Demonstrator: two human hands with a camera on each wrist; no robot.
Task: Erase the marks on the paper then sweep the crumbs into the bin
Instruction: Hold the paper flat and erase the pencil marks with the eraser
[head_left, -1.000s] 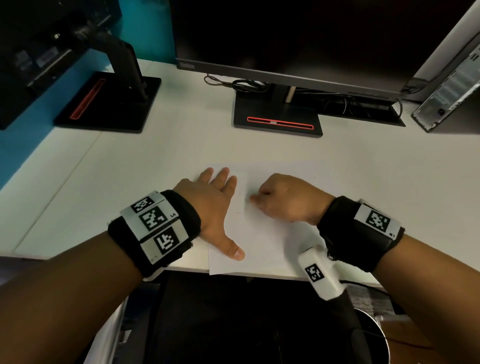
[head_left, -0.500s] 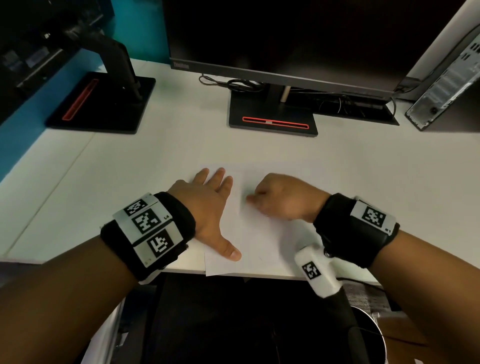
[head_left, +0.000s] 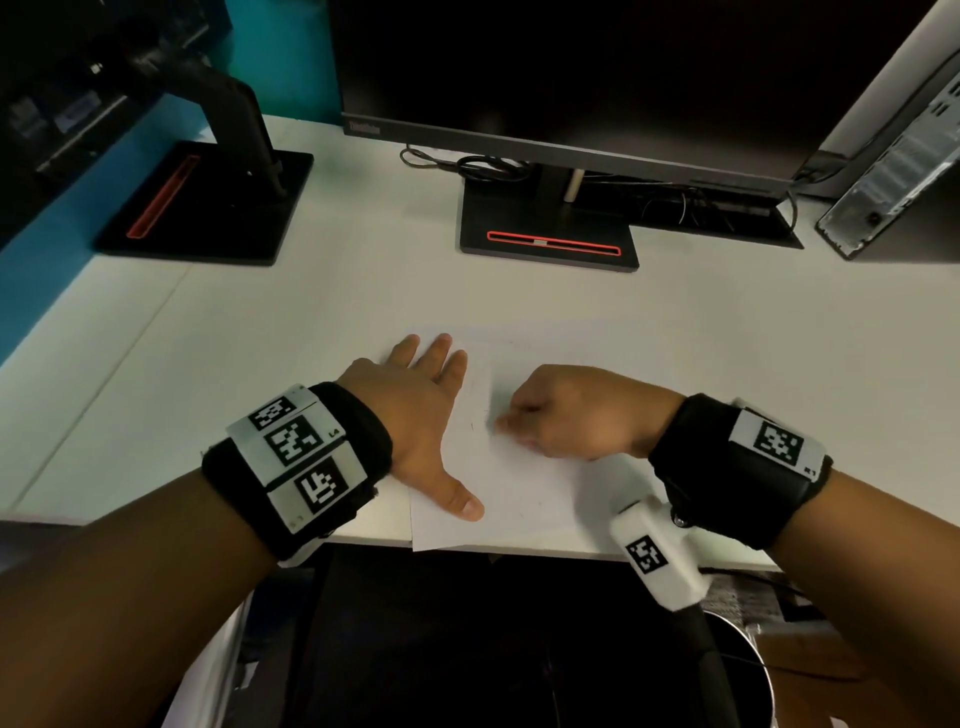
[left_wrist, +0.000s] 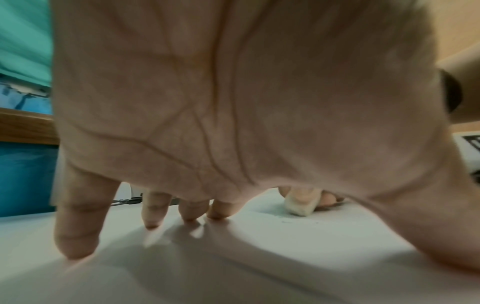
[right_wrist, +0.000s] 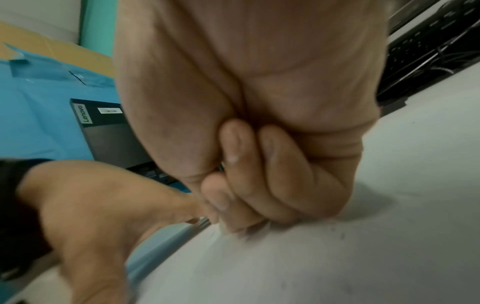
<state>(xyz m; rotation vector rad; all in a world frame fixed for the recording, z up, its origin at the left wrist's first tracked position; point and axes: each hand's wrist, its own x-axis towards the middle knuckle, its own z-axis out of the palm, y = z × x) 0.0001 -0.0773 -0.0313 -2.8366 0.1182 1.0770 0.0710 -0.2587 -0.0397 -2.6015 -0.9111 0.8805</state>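
The sheet of paper (head_left: 498, 483) lies low in the middle of the head view, at the near edge of the white desk (head_left: 311, 322), its bottom edge slightly past the desk's rim. The left hand (head_left: 415, 415) rests flat on the sheet's left part, fingers straight and spread, thumb stretched toward the bottom edge; the left wrist view shows the fingertips (left_wrist: 78, 246) pressing down on the surface. The right hand (head_left: 576, 415), at center right, is curled tight, and between its fingers it pinches a small pale eraser (left_wrist: 301, 205) whose lower end touches the paper. A few faint dark marks (head_left: 472, 427) show just left of that hand, with what look like tiny specks (right_wrist: 340, 234) on the sheet in the blurred right wrist view. In the lower right corner, below the desk, sits part of a round bin (head_left: 748, 670). 2 dark monitors fill the top, the central one (head_left: 571, 67) on a black base.
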